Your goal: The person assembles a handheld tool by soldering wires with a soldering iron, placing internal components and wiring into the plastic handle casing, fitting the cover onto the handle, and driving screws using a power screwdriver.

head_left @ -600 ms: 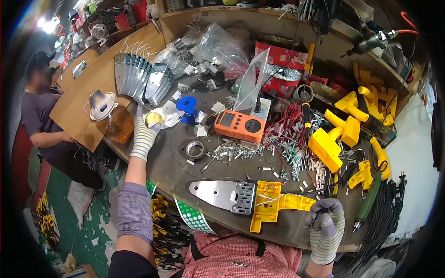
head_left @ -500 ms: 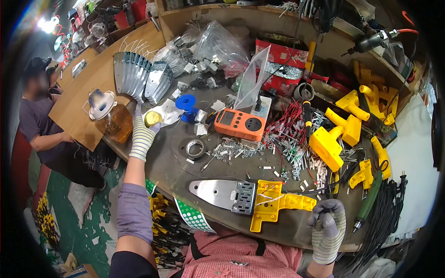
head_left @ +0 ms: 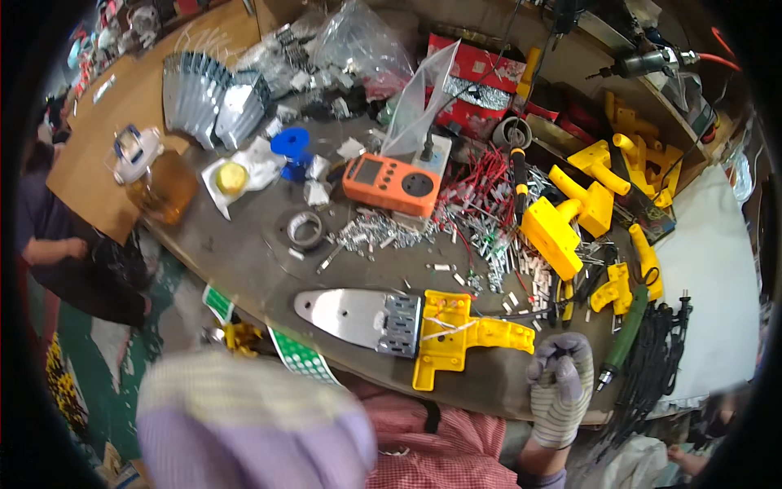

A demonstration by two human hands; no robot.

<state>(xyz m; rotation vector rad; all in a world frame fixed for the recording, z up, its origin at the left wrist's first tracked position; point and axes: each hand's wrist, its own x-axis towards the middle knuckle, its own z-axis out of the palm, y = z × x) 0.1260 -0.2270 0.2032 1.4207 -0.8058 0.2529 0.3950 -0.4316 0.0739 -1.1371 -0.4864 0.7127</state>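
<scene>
A: Report the left hand.
B: The left hand (head_left: pixel 252 424), gloved in striped knit with lilac on it, fills the lower-left foreground, close to the camera and badly blurred. Whether it grips anything cannot be told.

A: And the right hand?
B: The right hand (head_left: pixel 562 387), in a similar glove, is raised at the near edge of the workbench (head_left: pixel 244 253). Its fingers curl inward; whether anything is pinched between them cannot be determined.

A: Location of the nearest item?
B: The yellow handle shell (head_left: pixel 444 330) lies on the workbench near its front edge, hollow side up, its grip end pointing right, just beside the right hand. Contact is not verifiable. Pale wires cross its interior. At its left end sits a slotted metal plate (head_left: pixel 350 318) with a rounded tip pointing left.

A: Surroundings?
B: Beyond the plate, a roll of tape (head_left: pixel 309 244) lies flat, with an orange meter (head_left: pixel 391 183) farther back. A blue spool (head_left: pixel 290 142) stands near a round yellow cake (head_left: pixel 232 177) on a white sheet. Right of the right hand lie a green screwdriver (head_left: pixel 627 330) and bundled black cables (head_left: pixel 656 350).
</scene>
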